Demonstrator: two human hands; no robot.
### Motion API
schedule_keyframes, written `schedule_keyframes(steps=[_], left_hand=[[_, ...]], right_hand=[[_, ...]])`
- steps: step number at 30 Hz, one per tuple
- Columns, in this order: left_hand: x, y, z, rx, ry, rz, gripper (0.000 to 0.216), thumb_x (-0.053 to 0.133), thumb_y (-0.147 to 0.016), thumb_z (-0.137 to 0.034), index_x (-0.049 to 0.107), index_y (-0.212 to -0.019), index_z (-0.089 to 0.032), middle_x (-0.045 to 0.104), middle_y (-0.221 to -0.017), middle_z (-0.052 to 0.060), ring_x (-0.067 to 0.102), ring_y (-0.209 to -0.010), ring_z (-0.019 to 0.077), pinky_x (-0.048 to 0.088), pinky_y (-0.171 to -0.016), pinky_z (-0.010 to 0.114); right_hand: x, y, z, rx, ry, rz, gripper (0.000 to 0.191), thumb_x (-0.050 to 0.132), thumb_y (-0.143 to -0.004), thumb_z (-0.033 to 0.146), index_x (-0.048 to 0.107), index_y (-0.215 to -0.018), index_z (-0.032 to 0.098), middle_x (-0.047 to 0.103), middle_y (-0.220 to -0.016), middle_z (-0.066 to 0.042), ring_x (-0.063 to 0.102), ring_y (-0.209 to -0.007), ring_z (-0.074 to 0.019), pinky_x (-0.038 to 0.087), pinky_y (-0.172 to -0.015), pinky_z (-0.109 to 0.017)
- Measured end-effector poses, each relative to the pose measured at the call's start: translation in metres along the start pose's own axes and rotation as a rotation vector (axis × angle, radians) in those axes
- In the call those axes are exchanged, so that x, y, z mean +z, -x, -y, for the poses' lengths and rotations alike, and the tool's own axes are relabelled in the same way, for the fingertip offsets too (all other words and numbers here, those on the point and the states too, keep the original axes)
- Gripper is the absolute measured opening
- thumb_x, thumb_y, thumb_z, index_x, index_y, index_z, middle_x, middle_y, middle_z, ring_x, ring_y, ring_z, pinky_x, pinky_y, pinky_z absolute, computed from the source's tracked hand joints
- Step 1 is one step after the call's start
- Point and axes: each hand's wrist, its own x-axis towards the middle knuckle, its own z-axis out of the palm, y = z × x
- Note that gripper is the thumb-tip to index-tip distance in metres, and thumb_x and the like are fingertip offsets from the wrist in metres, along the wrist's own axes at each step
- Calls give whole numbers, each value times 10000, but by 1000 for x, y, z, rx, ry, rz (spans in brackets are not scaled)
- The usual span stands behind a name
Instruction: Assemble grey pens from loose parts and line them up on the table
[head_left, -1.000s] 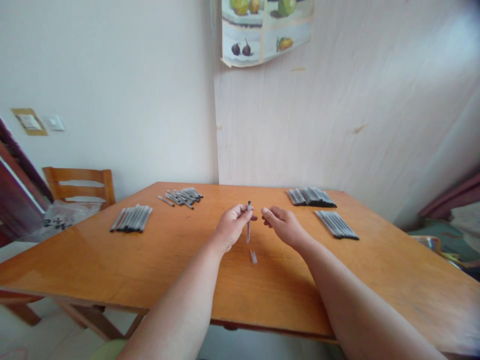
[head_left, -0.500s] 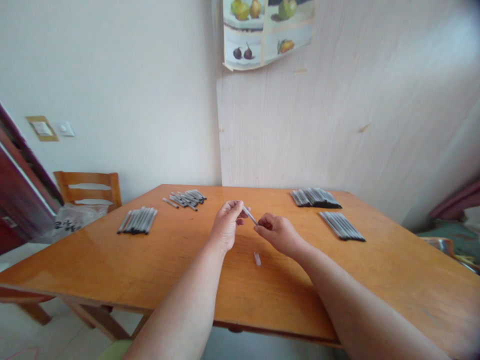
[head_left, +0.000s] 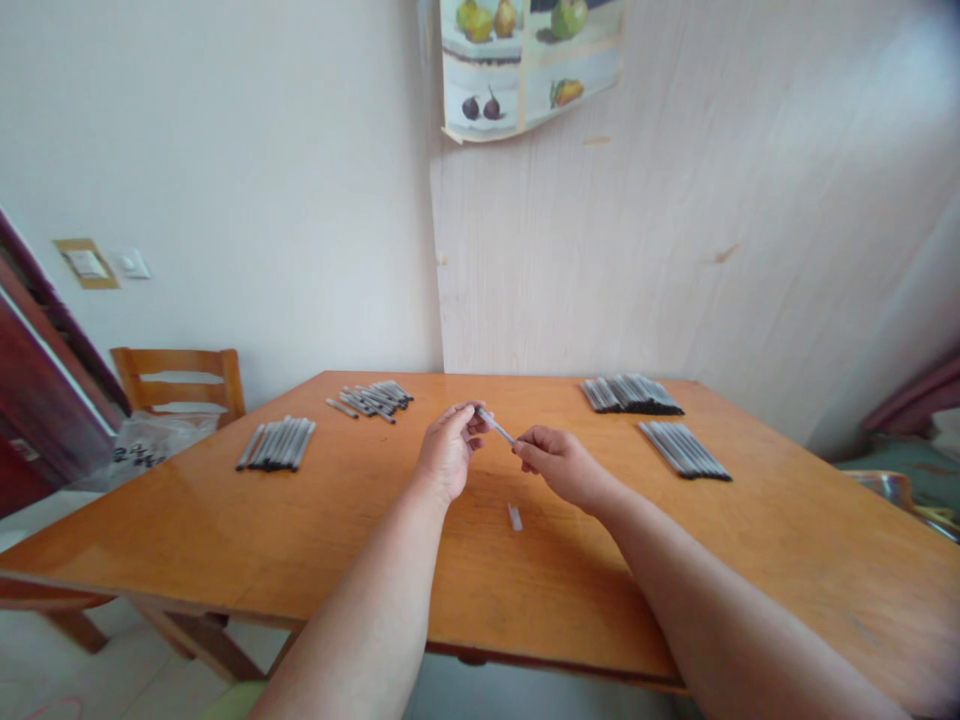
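A slim pen point(head_left: 498, 427) with a clear barrel slants between my two hands above the middle of the table. My left hand point(head_left: 448, 447) is closed on its upper left end, where a dark part shows at the fingertips. My right hand point(head_left: 553, 458) pinches the lower right end between thumb and forefinger. On the table just below my hands lies a small clear plastic piece point(head_left: 515, 517), too small to name surely.
Pens with black ends lie in a row point(head_left: 276, 445) at the left, a loose heap point(head_left: 373, 399) at the back left, and a pile point(head_left: 631, 393) and row point(head_left: 684, 451) at the right. A chair point(head_left: 180, 375) with a plastic bag point(head_left: 154, 440) stands beyond the wooden table's point(head_left: 360, 560) left edge.
The pen's end at my left fingertips now shows dark. My right fingers have shifted slightly along the lower end. The clear plastic piece and the pen groups stay in place.
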Motion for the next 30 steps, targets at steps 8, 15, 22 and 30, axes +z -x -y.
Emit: schedule_keyframes(steps=[8, 15, 22, 30], left_hand=[[0, 0, 2, -18, 6, -56, 291, 732, -672, -357, 564, -828, -179, 678, -786, 31, 608, -676, 112, 379, -577, 209], [-2, -2, 2, -25, 14, -32, 305, 673, -709, -341, 612, -957, -175, 676, -829, 45, 610, -685, 117, 371, -557, 213], [-2, -2, 4, -29, 22, -40, 289, 741, -667, -340, 562, -828, -179, 667, -781, 20, 582, -634, 84, 355, -555, 195], [-5, -4, 4, -30, 47, -6, 298, 684, -711, -344, 623, -952, -180, 666, -817, 35, 579, -646, 93, 357, -543, 201]], right_hand=[[1, 0, 0, 6, 15, 22, 216, 498, -840, 342, 564, -716, 179, 577, -642, -3, 485, -585, -109, 361, -561, -233], [1, 0, -5, -8, -3, 43, 236, 480, -855, 354, 588, -746, 176, 594, -648, -10, 491, -578, -110, 359, -546, -234], [1, 0, -4, -5, -9, 41, 234, 486, -854, 352, 597, -750, 174, 579, -632, -2, 492, -573, -108, 362, -548, -234], [1, 0, -3, 8, -54, 61, 237, 476, -859, 357, 599, -786, 169, 593, -639, -8, 496, -571, -111, 377, -551, -238]])
